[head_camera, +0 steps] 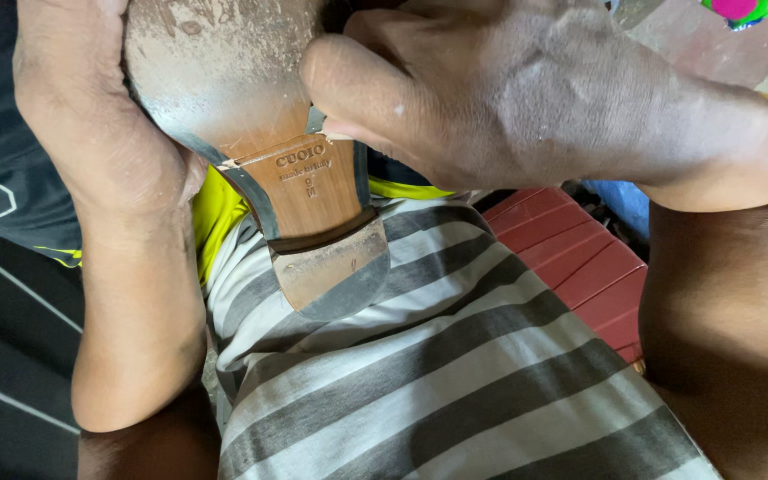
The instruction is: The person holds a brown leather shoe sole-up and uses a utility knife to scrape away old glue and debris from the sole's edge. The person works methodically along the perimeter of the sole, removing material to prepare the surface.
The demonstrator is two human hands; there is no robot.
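Up close over the lap, both hands are wrapped around a shoe (260, 133) that's flipped sole-up, heel pointing down toward the person. Left hand (91, 116) is cupped along the left side of the dusty front part of the sole, holding it steady. Right hand (526, 98) comes in from the right, thumb (348, 80) pressed against the edge of the sole near the waist, other fingers curled under out of sight, so it's gripping the shoe too. Sole is tan leather with a dark rim, and the heel block (331, 267) is worn pale with a grey edge. Shoe hangs just above a grey and white striped cloth (437, 373) spread over the knees. Past the right edge of that cloth sits a red slatted surface (580, 258). Dark fabric with thin white lines (2, 311) is off to the left.
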